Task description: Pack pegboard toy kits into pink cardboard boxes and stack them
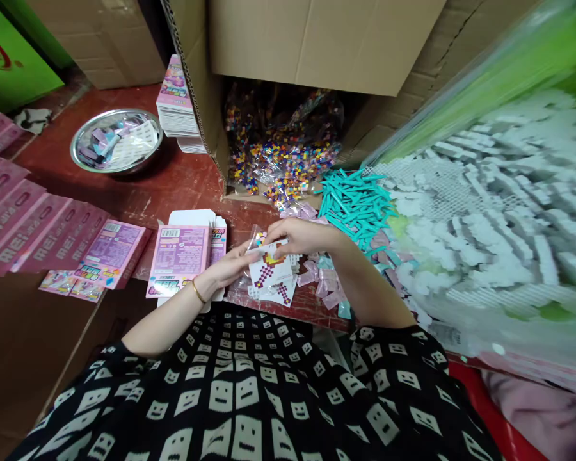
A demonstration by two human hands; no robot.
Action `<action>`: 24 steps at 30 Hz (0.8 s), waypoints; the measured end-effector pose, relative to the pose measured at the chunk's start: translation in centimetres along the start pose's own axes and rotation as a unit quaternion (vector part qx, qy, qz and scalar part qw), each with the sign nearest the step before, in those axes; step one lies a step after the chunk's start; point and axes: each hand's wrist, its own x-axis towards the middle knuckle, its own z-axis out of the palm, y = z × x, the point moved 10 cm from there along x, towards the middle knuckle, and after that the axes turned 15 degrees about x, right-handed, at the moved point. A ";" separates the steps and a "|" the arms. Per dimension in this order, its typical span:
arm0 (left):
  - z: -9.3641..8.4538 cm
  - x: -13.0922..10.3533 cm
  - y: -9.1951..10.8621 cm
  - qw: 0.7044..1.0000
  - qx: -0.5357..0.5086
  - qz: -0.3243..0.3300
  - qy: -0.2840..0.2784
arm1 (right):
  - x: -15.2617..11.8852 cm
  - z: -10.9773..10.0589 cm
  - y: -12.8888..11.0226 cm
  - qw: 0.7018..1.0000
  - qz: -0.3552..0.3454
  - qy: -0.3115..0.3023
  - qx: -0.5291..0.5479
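Note:
Close in front of my body, my left hand [230, 266] and my right hand [304, 235] are both closed on a white pattern card [269, 274] with a purple and yellow pixel design. My left fingers pinch its left edge, my right fingers its top. Another card [287, 293] with a similar print shows below it. A clear plastic bag [240, 291] lies by my left fingers, partly hidden. Some coloured beads [258, 239] show just above the fingers. Left of my left hand lie flat pink printed boxes [180, 256], the top one with white flaps out.
A cardboard box [216, 128] holds bagged colourful beads [288, 160]. Turquoise pen-like sticks [352, 205] and small pink packets [327, 285] lie at right, beside a large plastic sack of white pieces [504, 218]. A metal bowl [77, 157], stacked cards [177, 118] and pink boxes [52, 237] stand left.

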 end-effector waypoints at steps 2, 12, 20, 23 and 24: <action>1.0 0.2 0.2 1.000 0.029 0.010 -0.002 | 0.2 -0.9 -0.6 0.998 -0.025 0.064 -0.011; 0.0 0.7 0.2 0.989 -0.040 0.063 0.126 | -8.0 -6.5 6.2 0.838 -0.034 0.518 0.168; -2.9 0.3 -1.2 0.969 -0.050 0.071 0.232 | -5.4 0.7 13.3 0.834 0.009 0.505 0.224; -3.6 -0.4 -1.1 0.967 -0.048 0.064 0.240 | -11.0 -4.9 16.1 0.783 0.136 0.606 0.023; -3.8 -0.7 -0.9 0.968 -0.047 0.064 0.238 | -12.8 -6.7 16.9 0.769 0.202 0.604 -0.057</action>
